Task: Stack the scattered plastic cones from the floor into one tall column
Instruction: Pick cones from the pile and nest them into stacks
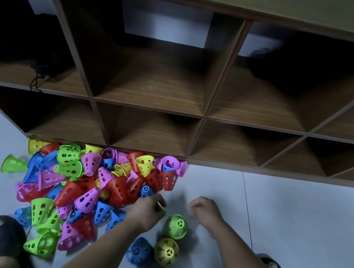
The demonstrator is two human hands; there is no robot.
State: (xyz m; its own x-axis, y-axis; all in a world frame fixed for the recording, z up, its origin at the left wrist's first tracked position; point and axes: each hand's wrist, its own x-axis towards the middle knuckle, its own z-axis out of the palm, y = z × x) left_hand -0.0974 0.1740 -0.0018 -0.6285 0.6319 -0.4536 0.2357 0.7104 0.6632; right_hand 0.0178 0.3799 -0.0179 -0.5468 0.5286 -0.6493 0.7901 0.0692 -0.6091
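The cones (81, 185) lie in a loose heap on the floor (297, 226), against the foot of a wooden shelf (202, 116). Three stand apart, upright — a green cone (175, 226), a yellow cone (166, 252) and a blue cone (138, 251). The left hand (150, 209) reaches at the heap's edge, fingers curled; whether they grip anything I cannot tell. The right hand (204, 209) hovers nearby — loosely curled, holding nothing.

Dim, bluish light is falling on the pale tiled floor (299, 214); the dark wooden cubby shelf (202, 117) is bowing with wide-angle distortion, its compartments sinking into shadow.
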